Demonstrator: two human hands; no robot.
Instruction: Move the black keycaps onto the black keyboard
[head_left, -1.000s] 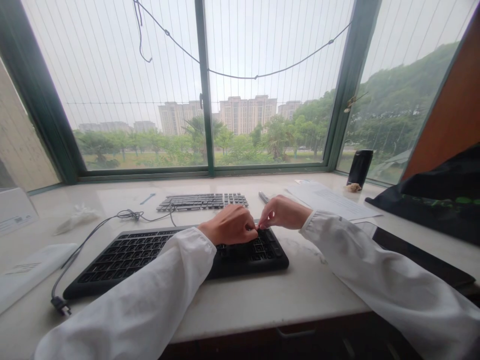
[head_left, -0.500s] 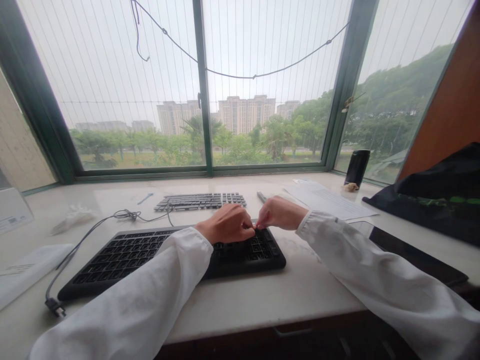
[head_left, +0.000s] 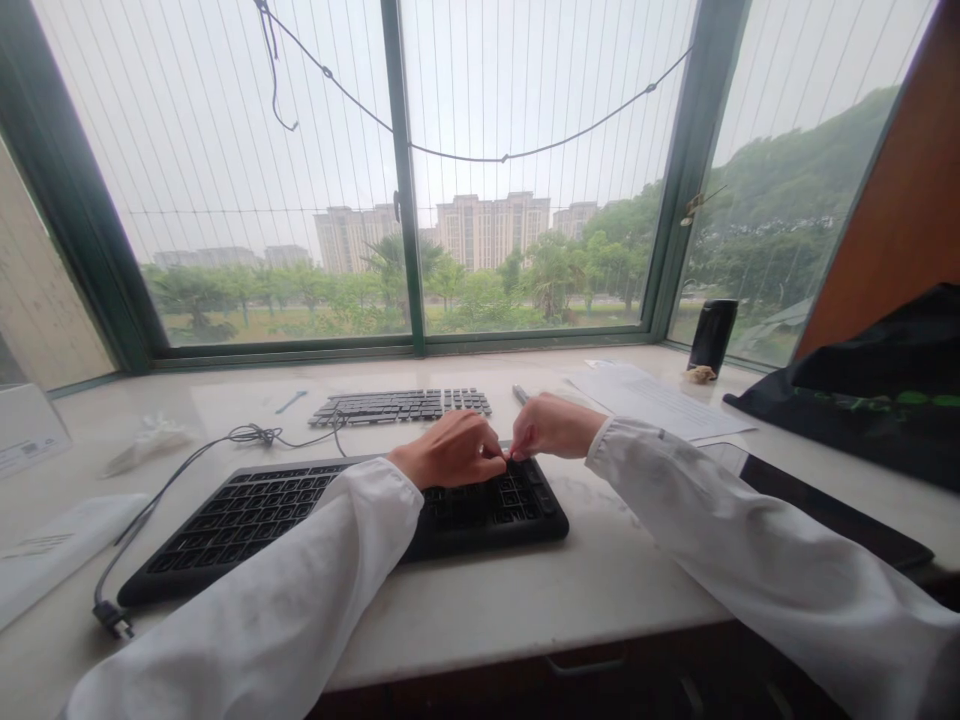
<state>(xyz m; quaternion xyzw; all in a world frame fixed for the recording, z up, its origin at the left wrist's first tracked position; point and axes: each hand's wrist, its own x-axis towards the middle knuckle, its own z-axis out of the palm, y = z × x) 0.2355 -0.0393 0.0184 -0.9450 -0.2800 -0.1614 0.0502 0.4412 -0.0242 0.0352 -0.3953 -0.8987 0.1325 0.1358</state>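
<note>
A black keyboard [head_left: 255, 515] lies on the white counter [head_left: 570, 590] in front of me, its cable [head_left: 187, 460] trailing off to the left. My left hand [head_left: 448, 450] is curled over the keyboard's right end, fingers closed. My right hand [head_left: 553, 426] is beside it, pinched, and the fingertips of both hands meet above the keys. Whatever they pinch is too small to make out. Both arms wear white sleeves.
A sheet of loose keycaps [head_left: 401, 404] lies behind the keyboard, with a pen [head_left: 520, 393] next to it. Papers [head_left: 652, 398] and a black cylinder [head_left: 713, 336] sit at the back right, a dark bag [head_left: 870, 400] at the right, white packets [head_left: 52, 540] at the left.
Both hands stay pinched together over the keyboard's right end; the view has only drifted slightly.
</note>
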